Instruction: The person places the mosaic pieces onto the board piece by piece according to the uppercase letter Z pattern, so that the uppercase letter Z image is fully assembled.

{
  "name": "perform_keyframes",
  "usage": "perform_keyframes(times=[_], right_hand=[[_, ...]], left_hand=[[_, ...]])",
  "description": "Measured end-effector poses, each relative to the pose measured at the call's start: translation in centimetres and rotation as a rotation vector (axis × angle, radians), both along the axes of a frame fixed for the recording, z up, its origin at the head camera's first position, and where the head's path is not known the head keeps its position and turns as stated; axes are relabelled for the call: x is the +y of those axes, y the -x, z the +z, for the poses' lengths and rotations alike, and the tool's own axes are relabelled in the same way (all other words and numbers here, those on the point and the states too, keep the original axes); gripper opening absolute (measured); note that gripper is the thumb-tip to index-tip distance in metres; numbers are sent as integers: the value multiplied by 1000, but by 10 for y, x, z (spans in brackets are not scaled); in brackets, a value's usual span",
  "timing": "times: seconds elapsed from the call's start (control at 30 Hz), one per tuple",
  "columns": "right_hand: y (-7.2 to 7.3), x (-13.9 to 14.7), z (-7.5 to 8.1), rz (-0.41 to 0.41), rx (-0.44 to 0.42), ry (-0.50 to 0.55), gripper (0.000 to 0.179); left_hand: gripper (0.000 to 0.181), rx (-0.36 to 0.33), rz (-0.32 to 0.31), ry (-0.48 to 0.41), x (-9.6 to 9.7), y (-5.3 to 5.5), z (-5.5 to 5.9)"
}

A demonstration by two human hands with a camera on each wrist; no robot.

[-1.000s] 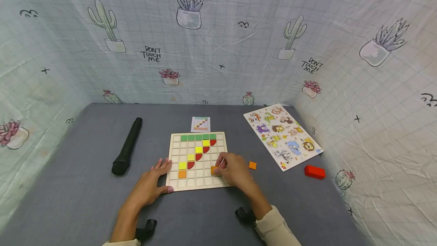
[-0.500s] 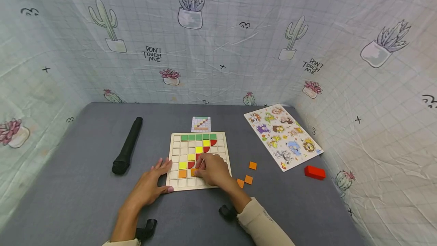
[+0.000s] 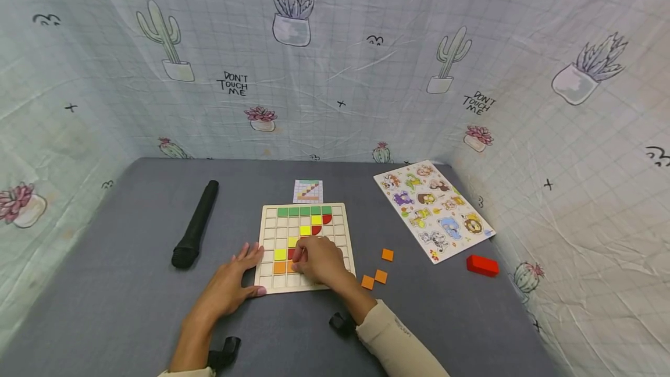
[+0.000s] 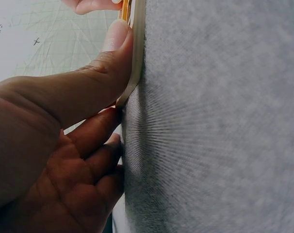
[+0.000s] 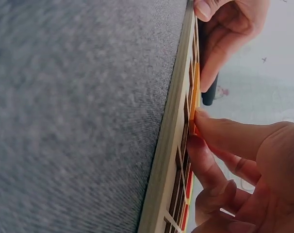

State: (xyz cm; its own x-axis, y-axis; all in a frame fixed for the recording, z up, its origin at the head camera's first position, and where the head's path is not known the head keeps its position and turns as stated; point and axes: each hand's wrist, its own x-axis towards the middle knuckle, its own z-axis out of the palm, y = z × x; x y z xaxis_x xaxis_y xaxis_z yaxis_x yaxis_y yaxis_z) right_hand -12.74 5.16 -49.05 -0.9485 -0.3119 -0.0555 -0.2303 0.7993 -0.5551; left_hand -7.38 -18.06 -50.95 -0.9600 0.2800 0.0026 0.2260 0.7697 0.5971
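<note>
A wooden grid board [image 3: 268, 231] lies on the grey table, with a row of green squares [image 3: 305, 212] near its far edge. Yellow squares [image 3: 305, 230] and red quarter-round pieces [image 3: 327, 219] step diagonally below them. My left hand [image 3: 232, 284] rests spread at the board's left edge, thumb on the near corner. My right hand [image 3: 319, 260] pinches an orange square tile [image 5: 194, 119] between thumb and finger, low at the grid. This tile sits right beside another orange square [image 3: 280, 267], and my fingers partly cover it in the head view.
Three loose orange tiles [image 3: 381, 276] lie right of the board. A small pattern card [image 3: 308, 191] is behind it. On the left lies a black microphone [image 3: 195, 226]; on the right are an animal puzzle board [image 3: 426, 211] and a red block [image 3: 482, 265].
My right hand has moved left across the board with the orange tile, down to the spot beside the first orange square. My left hand has stayed in place.
</note>
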Motion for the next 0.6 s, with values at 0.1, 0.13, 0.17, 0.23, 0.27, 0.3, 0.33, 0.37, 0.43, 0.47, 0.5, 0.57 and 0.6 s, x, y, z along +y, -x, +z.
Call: perform_keyframes(times=[0.1,0.13,0.17,0.23,0.27,0.3,0.33,0.37,0.43,0.47,0.5,0.57,0.6], right_hand=[[0,3,0,8,5,-5,17],[-1,4,0,12,5,-2,16],[-1,6,0,14,5,-1,14],[-2,10,1,11,-2,19,14],[-3,13,2,6,-10,36,14],[-4,15,3,-2,-19,53,16],[-5,19,4,-13,-22,73,18],[-5,22,5,-21,-24,94,20],[-8,31,6,-38,-26,131,22],[-9,35,7,-43,-21,143,23],[-10,40,7,-49,-20,153,24],[-13,51,8,-64,-27,169,25],[-14,56,9,-75,-36,174,26]], left_hand=[[92,-2,-2,0,0,0,1],[92,-4,-1,1,0,0,1],[93,-7,-1,4,0,0,1],[93,-13,1,7,0,0,1],[93,-18,2,9,1,0,1],[93,-21,3,11,1,1,1],[94,-23,5,14,1,1,1],[94,-26,5,18,1,1,1],[95,-30,9,22,1,0,1],[95,-32,11,24,1,0,1],[95,-34,12,26,1,0,1],[95,-35,12,29,1,0,1],[95,-37,12,28,2,0,1]])
